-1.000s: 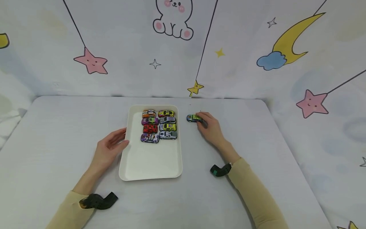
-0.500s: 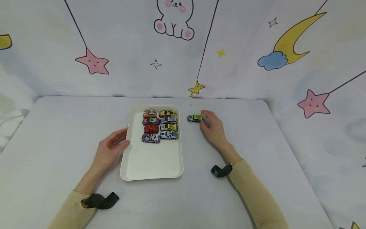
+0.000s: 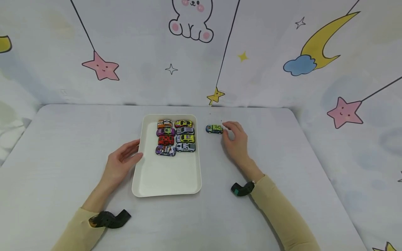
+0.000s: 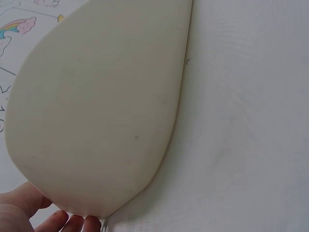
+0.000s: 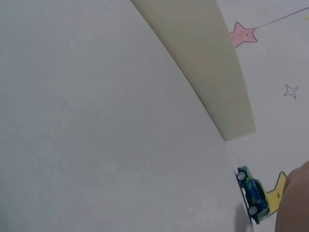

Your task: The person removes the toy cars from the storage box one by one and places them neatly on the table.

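A shallow white tray (image 3: 166, 177) lies on the table and holds several toy cars (image 3: 165, 140) in two columns in its far half. My left hand (image 3: 117, 165) rests its thumb and fingertips against the tray's left side; in the left wrist view, fingertips (image 4: 75, 223) meet the outer wall. Right of the tray stands a single green and blue toy car (image 3: 214, 129) on its wheels. Just beside its right end is my right hand (image 3: 236, 143), fingers loosely bent with nothing held. Only a sliver of that hand (image 5: 295, 203) appears in the right wrist view, near the car.
A white-covered table (image 3: 251, 223) spreads around the tray. Behind it rises a white backdrop (image 3: 135, 42) with printed stars, a moon and an animal. Each sleeved forearm has a dark wrist device (image 3: 110, 220) strapped to it.
My right hand has let go of the green and blue toy car and drawn slightly right. The car stays on the table. My left hand keeps its place at the tray.
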The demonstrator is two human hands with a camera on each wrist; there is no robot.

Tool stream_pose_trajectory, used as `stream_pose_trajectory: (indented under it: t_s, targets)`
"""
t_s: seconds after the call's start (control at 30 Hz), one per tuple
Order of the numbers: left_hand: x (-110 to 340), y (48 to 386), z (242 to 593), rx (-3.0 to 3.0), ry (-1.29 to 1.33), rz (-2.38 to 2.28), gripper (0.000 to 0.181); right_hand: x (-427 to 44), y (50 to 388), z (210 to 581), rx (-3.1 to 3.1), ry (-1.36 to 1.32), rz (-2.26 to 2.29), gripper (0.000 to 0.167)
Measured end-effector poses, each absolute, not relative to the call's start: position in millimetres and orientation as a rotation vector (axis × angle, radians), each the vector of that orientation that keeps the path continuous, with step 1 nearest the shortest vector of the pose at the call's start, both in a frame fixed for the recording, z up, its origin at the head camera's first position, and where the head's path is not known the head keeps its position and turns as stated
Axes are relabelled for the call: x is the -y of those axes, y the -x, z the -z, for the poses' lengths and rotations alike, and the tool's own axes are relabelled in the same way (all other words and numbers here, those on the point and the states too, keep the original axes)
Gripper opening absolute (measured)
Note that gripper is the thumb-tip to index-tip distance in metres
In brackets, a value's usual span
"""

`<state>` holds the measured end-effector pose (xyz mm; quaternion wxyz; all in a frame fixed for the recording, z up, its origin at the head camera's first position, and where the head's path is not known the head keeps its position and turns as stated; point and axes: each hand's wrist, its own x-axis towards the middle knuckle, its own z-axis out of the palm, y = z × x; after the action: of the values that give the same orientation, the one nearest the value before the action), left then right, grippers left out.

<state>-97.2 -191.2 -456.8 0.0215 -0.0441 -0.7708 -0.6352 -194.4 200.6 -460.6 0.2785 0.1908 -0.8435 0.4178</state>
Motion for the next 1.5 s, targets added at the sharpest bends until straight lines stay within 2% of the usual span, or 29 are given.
stream_pose_trajectory:
  t_s: [0.53,0.9,1.1,1.5]
  targets:
    - [192.7,99.1,460.5,2.361,0.146,1.993,0.05,-159.0,167.6,458.0,2.214,-0.876,-1.258,0.029]
    - [192.2,98.2,460.0,2.388,0.131,1.971,0.051,-141.3,159.1,438.8,2.251,-1.12,-1.173,0.035]
    - [191.9,97.8,458.9,2.386,0.126,1.963,0.05,-131.0,156.3,429.7,2.467,-1.204,-0.97,0.039]
    - [191.3,98.3,458.5,2.387,0.131,1.964,0.05,-124.8,158.5,414.2,2.743,-1.249,-0.625,0.032]
